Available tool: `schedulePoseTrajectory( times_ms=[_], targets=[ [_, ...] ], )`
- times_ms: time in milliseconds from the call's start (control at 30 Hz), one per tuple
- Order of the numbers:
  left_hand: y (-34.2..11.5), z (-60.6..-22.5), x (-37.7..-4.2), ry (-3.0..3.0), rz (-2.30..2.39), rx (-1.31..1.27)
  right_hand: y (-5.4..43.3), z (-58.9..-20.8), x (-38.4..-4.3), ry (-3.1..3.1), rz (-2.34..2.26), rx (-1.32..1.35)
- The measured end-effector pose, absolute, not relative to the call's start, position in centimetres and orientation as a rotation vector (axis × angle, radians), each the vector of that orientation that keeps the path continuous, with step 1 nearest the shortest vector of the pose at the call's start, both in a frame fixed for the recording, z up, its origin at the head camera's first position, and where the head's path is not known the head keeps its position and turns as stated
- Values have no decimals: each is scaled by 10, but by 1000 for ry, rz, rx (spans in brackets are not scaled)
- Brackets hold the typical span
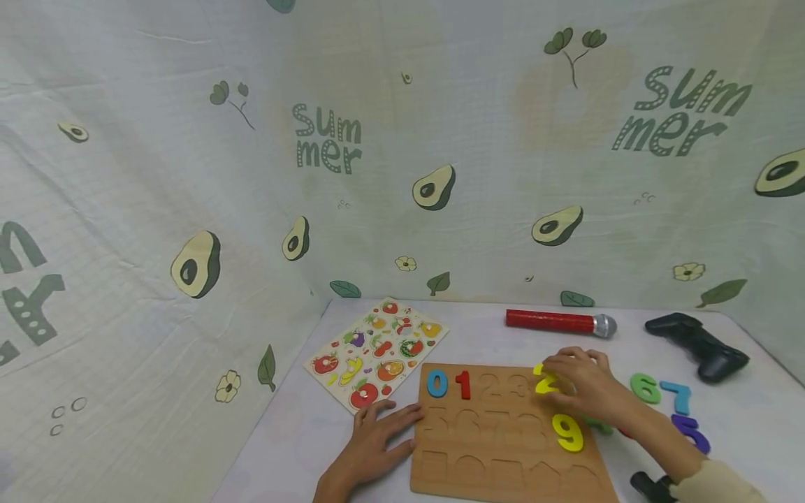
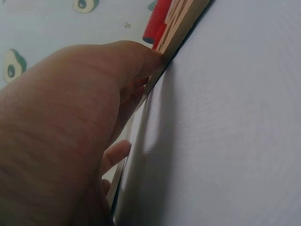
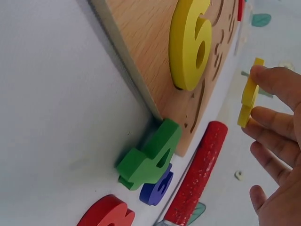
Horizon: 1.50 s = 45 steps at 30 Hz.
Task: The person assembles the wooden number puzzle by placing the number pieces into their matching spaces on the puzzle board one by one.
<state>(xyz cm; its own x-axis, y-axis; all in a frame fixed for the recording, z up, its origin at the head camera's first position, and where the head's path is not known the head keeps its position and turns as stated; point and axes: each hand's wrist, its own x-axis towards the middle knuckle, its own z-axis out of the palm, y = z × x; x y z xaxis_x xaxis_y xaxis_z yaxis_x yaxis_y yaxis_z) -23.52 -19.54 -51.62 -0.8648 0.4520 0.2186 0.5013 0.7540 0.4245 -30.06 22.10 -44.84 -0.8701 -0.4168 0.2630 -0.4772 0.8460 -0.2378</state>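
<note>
A wooden number puzzle board (image 1: 449,436) lies on the table, with a blue 0 (image 1: 437,383) and a red 1 (image 1: 462,385) in its top row. My right hand (image 1: 588,384) pinches a yellow number 2 (image 1: 544,381) between thumb and fingers, above the board's upper right corner; the right wrist view shows this yellow piece (image 3: 249,94) edge-on. A yellow 9 (image 1: 568,433) rests loosely on the board's right side. My left hand (image 1: 374,443) rests at the board's left edge, fingers extended and touching it.
Right of the board lie a green 4 (image 3: 153,157), a red number (image 3: 110,214), a green 6 (image 1: 645,388), a blue 7 (image 1: 679,397) and a purple 5 (image 1: 690,432). A fruit picture board (image 1: 367,349), red microphone (image 1: 550,321) and black game controller (image 1: 698,346) lie farther back.
</note>
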Motion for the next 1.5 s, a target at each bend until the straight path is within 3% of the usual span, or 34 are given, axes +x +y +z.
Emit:
schedulePoseTrajectory(
  times_ms=[1500],
  targets=[
    [-196, -518, -238, -2873, -691, -752, 179, -455, -310, -2800, 456, 878]
  ],
)
